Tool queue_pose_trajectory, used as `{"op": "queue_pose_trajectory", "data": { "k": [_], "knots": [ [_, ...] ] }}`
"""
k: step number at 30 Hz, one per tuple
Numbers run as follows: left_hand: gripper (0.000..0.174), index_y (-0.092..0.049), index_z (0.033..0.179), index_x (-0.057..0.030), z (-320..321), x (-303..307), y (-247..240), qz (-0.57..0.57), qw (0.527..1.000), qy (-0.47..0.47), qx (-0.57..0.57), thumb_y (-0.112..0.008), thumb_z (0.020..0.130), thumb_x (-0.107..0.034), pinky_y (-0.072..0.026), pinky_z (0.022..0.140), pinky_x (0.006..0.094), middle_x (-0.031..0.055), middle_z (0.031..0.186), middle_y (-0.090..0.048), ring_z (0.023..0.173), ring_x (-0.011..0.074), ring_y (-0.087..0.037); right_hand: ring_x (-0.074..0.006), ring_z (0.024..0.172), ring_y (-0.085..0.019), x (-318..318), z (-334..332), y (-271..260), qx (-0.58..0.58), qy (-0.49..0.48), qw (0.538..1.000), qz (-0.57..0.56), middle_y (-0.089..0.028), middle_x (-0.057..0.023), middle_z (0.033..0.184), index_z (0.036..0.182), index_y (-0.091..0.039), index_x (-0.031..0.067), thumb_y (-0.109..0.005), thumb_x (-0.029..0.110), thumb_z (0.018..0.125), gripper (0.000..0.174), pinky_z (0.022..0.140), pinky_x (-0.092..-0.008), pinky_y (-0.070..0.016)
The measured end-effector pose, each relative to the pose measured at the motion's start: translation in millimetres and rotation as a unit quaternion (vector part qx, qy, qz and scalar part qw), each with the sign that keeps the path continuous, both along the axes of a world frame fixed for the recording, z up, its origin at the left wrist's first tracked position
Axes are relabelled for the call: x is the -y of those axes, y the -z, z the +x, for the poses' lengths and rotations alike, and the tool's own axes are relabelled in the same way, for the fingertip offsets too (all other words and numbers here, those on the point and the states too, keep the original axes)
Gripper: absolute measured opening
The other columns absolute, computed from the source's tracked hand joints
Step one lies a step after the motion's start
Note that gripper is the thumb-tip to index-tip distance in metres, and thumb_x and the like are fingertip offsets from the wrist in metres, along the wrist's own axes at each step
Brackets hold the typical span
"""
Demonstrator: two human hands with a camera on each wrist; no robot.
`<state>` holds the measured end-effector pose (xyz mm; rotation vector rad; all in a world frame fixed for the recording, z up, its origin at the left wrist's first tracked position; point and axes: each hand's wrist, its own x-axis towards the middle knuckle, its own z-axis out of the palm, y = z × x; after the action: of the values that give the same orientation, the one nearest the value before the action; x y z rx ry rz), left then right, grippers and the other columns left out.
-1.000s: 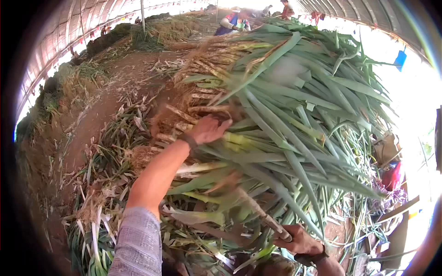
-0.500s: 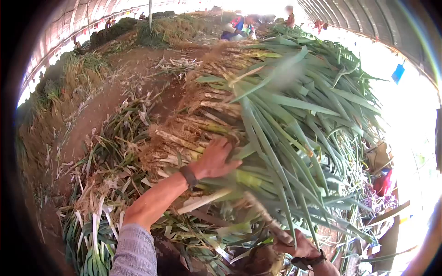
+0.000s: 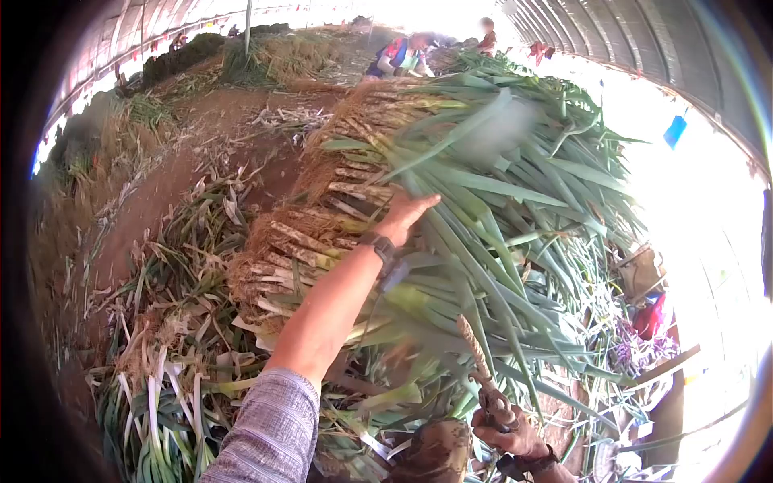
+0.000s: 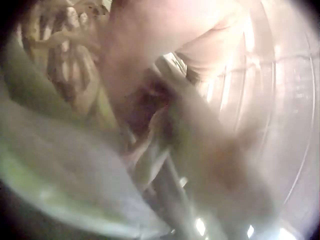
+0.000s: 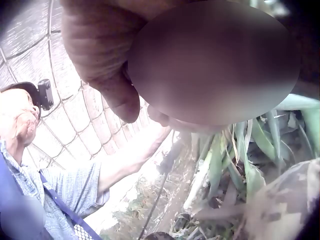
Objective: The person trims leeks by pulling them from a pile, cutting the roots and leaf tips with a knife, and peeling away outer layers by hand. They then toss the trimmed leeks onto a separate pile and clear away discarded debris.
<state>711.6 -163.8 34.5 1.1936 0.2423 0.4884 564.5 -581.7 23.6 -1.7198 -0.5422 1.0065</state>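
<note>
Touching the leeks (image 3: 483, 189) at frame centre, the left hand (image 3: 407, 213) hides its fingers, so their state is unclear; lower right, the right hand's (image 3: 513, 432) fingers grip a stick (image 3: 477, 354).

Left hand (image 3: 408, 211) farther up leek pile (image 3: 515, 189); stick (image 3: 473, 348) more upright

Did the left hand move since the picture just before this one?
Yes. Judged against the leek pile, the left hand has moved farther up, toward the pile's far end.
</note>
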Motion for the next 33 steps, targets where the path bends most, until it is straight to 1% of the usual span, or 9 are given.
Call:
{"op": "queue_pose_trajectory", "data": {
  "k": [4, 13, 20, 21, 23, 25, 27, 30, 33],
  "knots": [
    [0.035, -0.055, 0.118, 0.0038, -34, 49, -16, -0.163, 0.986, -0.029, -0.013, -0.062, 0.086, -0.009, -0.0567, 0.072, 0.0419, 0.0150, 0.102, -0.064, 0.084, 0.0254, -0.066, -0.0084, 0.077, -0.055, 14, -18, -9, -0.010, 0.008, 0.998, 0.064, -0.062, -0.0008, 0.089, 0.140, -0.042, 0.0014, -0.073, 0.007, 0.077, 0.070, 0.064, -0.0243, -0.0428],
    [0.028, -0.064, 0.109, 0.0058, -239, 198, 67, -0.040, 0.993, 0.098, -0.057, -0.068, 0.089, -0.012, -0.0543, 0.071, 0.0294, 0.0074, 0.093, -0.070, 0.078, 0.0120, -0.065, -0.0122, 0.084, -0.058, 74, -72, -36, 0.024, -0.025, 0.994, 0.106, -0.062, -0.0027, 0.093, 0.153, -0.023, 0.0032, -0.072, 0.002, 0.081, 0.087, 0.073, -0.0281, -0.0465],
    [0.033, -0.061, 0.113, 0.0039, -315, 218, 114, 0.136, 0.975, 0.143, -0.102, -0.070, 0.086, -0.012, -0.0510, 0.076, 0.0302, 0.0061, 0.098, -0.067, 0.090, 0.0124, -0.061, -0.0117, 0.061, -0.053, 100, -101, -28, -0.077, 0.147, 0.982, 0.085, -0.056, -0.0041, 0.078, 0.134, -0.046, 0.0100, -0.069, 0.002, 0.074, 0.065, 0.053, -0.0250, -0.0395],
    [0.033, -0.061, 0.113, 0.0039, -320, 216, 115, 0.135, 0.975, 0.141, -0.105, -0.070, 0.086, -0.012, -0.0510, 0.076, 0.0302, 0.0061, 0.098, -0.067, 0.090, 0.0124, -0.061, -0.0126, 0.054, -0.051, 103, -104, -26, -0.046, 0.168, 0.981, 0.087, -0.056, -0.0051, 0.072, 0.111, -0.058, 0.0044, -0.070, 0.008, 0.076, 0.037, 0.047, -0.0250, -0.0385],
    [0.037, -0.059, 0.116, 0.0029, -325, 208, 115, 0.086, 0.970, 0.193, -0.121, -0.071, 0.086, -0.015, -0.0513, 0.079, 0.0318, 0.0067, 0.102, -0.067, 0.091, 0.0149, -0.063, -0.0136, 0.054, -0.051, 113, -106, -38, -0.036, 0.220, 0.972, 0.078, -0.055, -0.0053, 0.068, 0.092, -0.059, 0.0021, -0.069, 0.015, 0.081, 0.020, 0.045, -0.0256, -0.0382],
    [0.043, -0.056, 0.120, 0.0014, -323, 197, 123, 0.058, 0.982, 0.160, -0.086, -0.074, 0.086, -0.018, -0.0516, 0.081, 0.0327, 0.0061, 0.106, -0.065, 0.093, 0.0156, -0.062, -0.0145, 0.048, -0.048, 124, -100, -27, -0.021, 0.259, 0.955, 0.144, -0.050, -0.0044, 0.062, 0.089, -0.056, 0.0023, -0.064, 0.033, 0.088, 0.032, 0.040, -0.0271, -0.0363],
    [0.043, -0.053, 0.121, 0.0023, -312, 180, 137, 0.052, 0.991, -0.080, -0.092, -0.072, 0.088, -0.018, -0.0519, 0.083, 0.0288, 0.0109, 0.109, -0.063, 0.096, 0.0155, -0.062, -0.0121, 0.054, -0.045, 139, -88, -20, -0.095, 0.314, 0.923, 0.202, -0.047, -0.0016, 0.067, 0.096, -0.053, 0.0068, -0.064, 0.027, 0.091, 0.024, 0.042, -0.0253, -0.0358],
    [0.035, -0.056, 0.110, 0.0000, -289, 147, 147, -0.012, 0.993, -0.109, -0.054, -0.074, 0.087, -0.020, -0.0506, 0.078, 0.0284, 0.0064, 0.100, -0.064, 0.087, 0.0130, -0.061, -0.0114, 0.055, -0.044, 143, -86, -31, -0.078, 0.308, 0.936, 0.152, -0.045, -0.0009, 0.068, 0.100, -0.049, 0.0094, -0.063, 0.027, 0.091, 0.024, 0.042, -0.0248, -0.0347],
    [0.035, -0.061, 0.094, 0.0001, -267, 125, 151, 0.147, 0.972, -0.151, -0.107, -0.075, 0.084, -0.031, -0.0482, 0.066, 0.0302, 0.0053, 0.086, -0.066, 0.075, 0.0130, -0.060, -0.0096, 0.051, -0.044, 143, -84, -44, 0.003, 0.257, 0.965, 0.052, -0.046, 0.0005, 0.064, 0.094, -0.055, 0.0084, -0.063, 0.027, 0.090, 0.021, 0.041, -0.0240, -0.0326]
  ]
}}
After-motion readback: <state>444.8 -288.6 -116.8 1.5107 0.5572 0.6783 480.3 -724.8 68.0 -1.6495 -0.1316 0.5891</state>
